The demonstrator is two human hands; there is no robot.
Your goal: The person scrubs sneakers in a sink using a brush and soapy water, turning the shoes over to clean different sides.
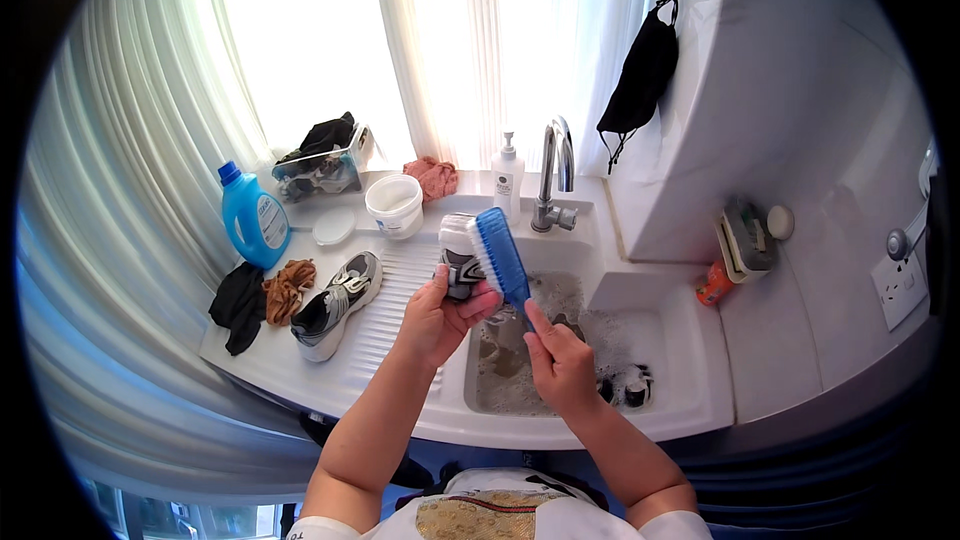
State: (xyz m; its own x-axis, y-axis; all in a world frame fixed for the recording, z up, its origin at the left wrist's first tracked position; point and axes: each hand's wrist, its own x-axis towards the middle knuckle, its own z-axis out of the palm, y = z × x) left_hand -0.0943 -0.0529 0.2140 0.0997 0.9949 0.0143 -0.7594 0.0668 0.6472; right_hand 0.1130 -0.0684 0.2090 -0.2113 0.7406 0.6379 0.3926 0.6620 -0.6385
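My left hand (pixel 440 318) is closed around a grey and white sneaker (pixel 460 265), held up over the left edge of the sink (pixel 700 380). In my right hand (pixel 562 358) is the handle of a blue scrub brush (pixel 503 255). Its white bristles face left and touch the sneaker's side. Below both hands, cloudy, foamy water (pixel 510 365) fills the basin. Something black and white (pixel 630 385) lies partly in the suds near the basin's front right. A second grey and white sneaker (pixel 340 305) rests on the ribbed drainboard at the left.
Left of the sink stand a blue detergent bottle (pixel 255 215), a white tub (pixel 395 206) and its lid (pixel 334 226). Black cloth (pixel 238 305) and a brown scrunchie (pixel 289 290) lie nearby. Behind the basin are a pump bottle (pixel 507 175) and the faucet (pixel 555 175). A wall holder (pixel 745 240) hangs right.
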